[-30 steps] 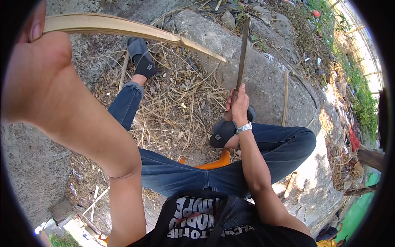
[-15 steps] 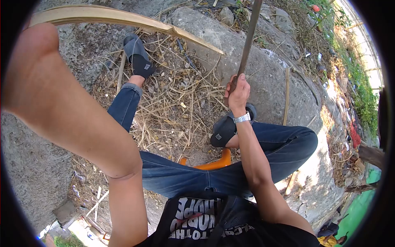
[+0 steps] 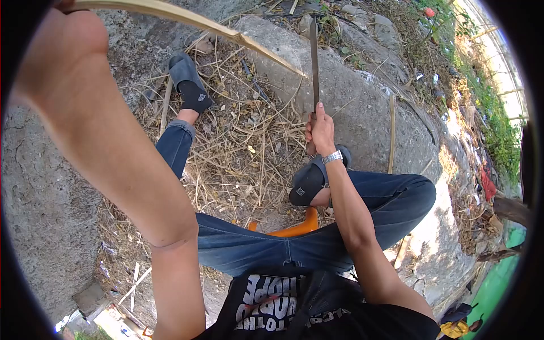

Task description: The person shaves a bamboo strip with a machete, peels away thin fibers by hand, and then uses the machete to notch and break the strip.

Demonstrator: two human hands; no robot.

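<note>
At the upper left, partly cut off by the dark lens edge, my left hand [image 3: 82, 27] is closed around the thick end of a long pale bamboo strip [image 3: 198, 24]. The strip slants down to the right, and its thin tip lies close to the blade. My right hand [image 3: 322, 129] grips the dark handle of a long knife [image 3: 315, 65], whose narrow blade points away from me, over the grey rock. Most of my left fingers are hidden.
Dry shavings [image 3: 243, 141] cover the ground between my feet. A large grey rock [image 3: 368, 119] lies at the right, with another pale strip [image 3: 392, 133] on it. An orange stool [image 3: 294, 228] is under me. A person [image 3: 456, 327] shows at the lower right.
The knife has swung left and stands more upright, its blade nearer the strip's tip. My left hand has moved slightly right and up with the strip.
</note>
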